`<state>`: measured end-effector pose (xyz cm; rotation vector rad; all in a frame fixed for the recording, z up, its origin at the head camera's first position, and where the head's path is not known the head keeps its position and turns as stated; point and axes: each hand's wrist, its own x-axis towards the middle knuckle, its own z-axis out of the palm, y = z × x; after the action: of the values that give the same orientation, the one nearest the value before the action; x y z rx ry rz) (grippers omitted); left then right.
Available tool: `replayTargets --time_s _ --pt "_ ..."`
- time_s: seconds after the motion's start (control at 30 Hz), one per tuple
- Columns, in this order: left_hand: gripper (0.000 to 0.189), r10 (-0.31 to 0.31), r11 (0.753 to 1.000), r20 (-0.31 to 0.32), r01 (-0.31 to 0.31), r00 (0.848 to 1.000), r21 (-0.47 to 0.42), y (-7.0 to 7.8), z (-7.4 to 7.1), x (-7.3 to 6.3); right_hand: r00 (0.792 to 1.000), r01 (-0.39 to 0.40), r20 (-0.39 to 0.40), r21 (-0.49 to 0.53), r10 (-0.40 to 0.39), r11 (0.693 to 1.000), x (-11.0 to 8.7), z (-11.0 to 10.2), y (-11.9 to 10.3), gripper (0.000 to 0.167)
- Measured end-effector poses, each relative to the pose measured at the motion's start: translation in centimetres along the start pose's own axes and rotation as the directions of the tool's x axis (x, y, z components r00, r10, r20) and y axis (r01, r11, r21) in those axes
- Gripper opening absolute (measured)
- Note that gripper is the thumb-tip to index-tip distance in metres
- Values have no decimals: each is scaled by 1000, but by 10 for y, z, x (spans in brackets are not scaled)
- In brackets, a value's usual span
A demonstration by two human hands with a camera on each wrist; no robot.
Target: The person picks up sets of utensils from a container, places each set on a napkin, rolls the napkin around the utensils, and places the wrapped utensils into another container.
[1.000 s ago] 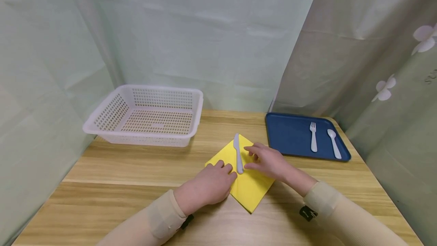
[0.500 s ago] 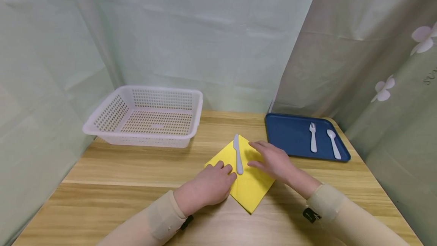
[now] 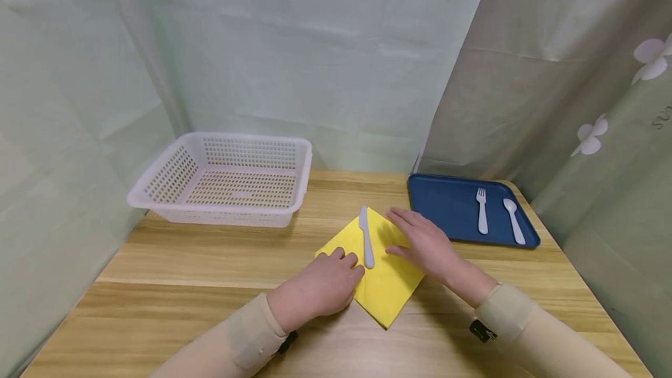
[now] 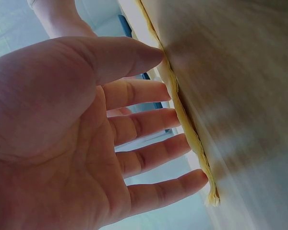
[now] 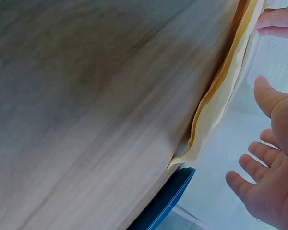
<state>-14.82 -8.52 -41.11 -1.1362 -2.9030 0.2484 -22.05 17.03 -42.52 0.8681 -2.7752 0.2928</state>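
Left hand (image 3: 324, 283): fingers nearly straight, tips and thumb set against the left side of the napkin (image 3: 388, 296), pinching nothing that I can see; uneven pressure could drag the sheet and ruck its layers.
Napkin: on the table (image 3: 210, 267) under my hands, one corner pointing toward me; yellow, flat, thin-layered at its edges, paper or cloth I can't tell; with so little weight on it, I judge it could slip.
Right hand (image 3: 429, 245): spread wide, thumb well away from the fingers, hanging over the napkin's right side and holding nothing; a low sweep inward might knock the knife (image 3: 366, 242) askew.
Knife: lying on the napkin, handle toward me, tip by the far corner; slender, pale, probably smooth plastic, so a tilted sheet could send it sliding, and its tip might poke past a fold.
Tray (image 3: 441, 212): blue, shallow, round-cornered, carrying a white fork (image 3: 482, 214) and spoon (image 3: 515, 223); an outward swing of my right hand could nudge it.
Basket (image 3: 226, 213): whitish, perforated, broad-rimmed, far left; small risk there, being well apart from me.
Curtain (image 3: 294, 63): pale, creased, hanging behind everything.
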Motion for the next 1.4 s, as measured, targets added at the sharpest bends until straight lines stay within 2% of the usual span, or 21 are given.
replayTargets --time_s 0.3,0.67,1.03,1.4 --pt "20 1 1000 13 -1 1000 -8 0 0 1 997 42 -57 -57 -45 997 -4 0 7 80" --pt "19 1 1000 14 0 1000 -11 0 2 1 994 50 -92 -119 -61 992 -5 -2 16 79" --pt "18 0 1000 -1 0 1000 -11 0 -1 -1 997 -58 -65 -143 49 988 -6 -3 27 77" --pt "18 -2 1000 -12 2 1000 -11 0 4 1 984 -176 -20 -122 175 977 -8 -7 38 77"
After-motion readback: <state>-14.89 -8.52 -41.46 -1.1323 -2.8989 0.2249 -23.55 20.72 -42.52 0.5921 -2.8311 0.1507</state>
